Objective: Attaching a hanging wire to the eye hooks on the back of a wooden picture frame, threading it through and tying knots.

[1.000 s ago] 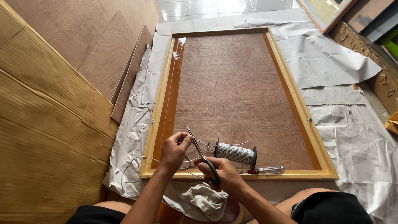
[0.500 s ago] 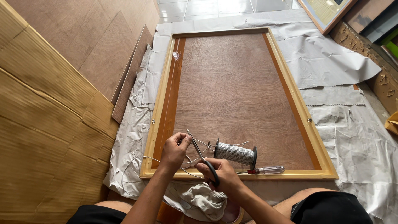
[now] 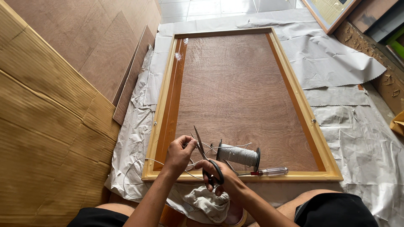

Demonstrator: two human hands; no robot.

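The right hand [image 3: 219, 178] grips black-handled steel scissors [image 3: 206, 157], blades parted. The left hand [image 3: 180, 152] pinches thin wire [image 3: 139, 162] beside a ribbed grey spool [image 3: 237, 154] on the gold-edged wooden frame [image 3: 303, 113].

Framing workshop floor: large wooden picture frame [image 3: 248, 105] face down on grey paper sheets [image 3: 345, 67], plywood boards [image 3: 97, 46], corrugated cardboard [image 3: 38, 126], more frames [image 3: 332, 12] stacked nearby.
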